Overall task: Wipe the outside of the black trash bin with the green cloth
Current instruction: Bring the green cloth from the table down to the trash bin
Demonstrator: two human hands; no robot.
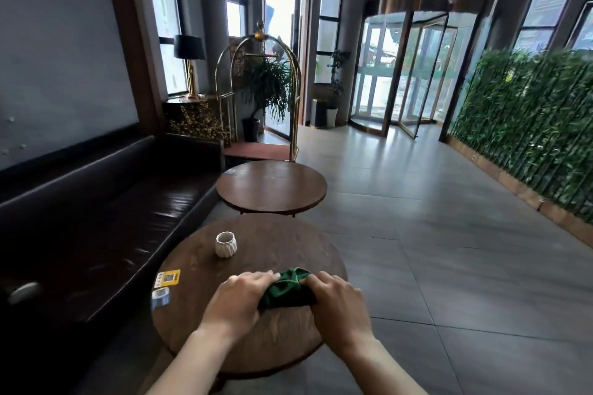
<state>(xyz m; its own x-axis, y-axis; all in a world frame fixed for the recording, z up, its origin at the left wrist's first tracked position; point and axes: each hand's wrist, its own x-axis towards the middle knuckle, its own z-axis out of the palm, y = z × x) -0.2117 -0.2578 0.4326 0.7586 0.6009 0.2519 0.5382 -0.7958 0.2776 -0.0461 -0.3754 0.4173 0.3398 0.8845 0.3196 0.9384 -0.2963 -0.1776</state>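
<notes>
My left hand (239,300) and right hand (337,300) grip the bunched green cloth (287,290); gathered this loosely, it may slip free.

Head view, forward-down, near table (192,269)

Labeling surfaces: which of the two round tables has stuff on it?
The nearer round wooden table: it carries the white ribbed cup, two cards and the green cloth held by both hands. The farther round table looks bare.
</notes>
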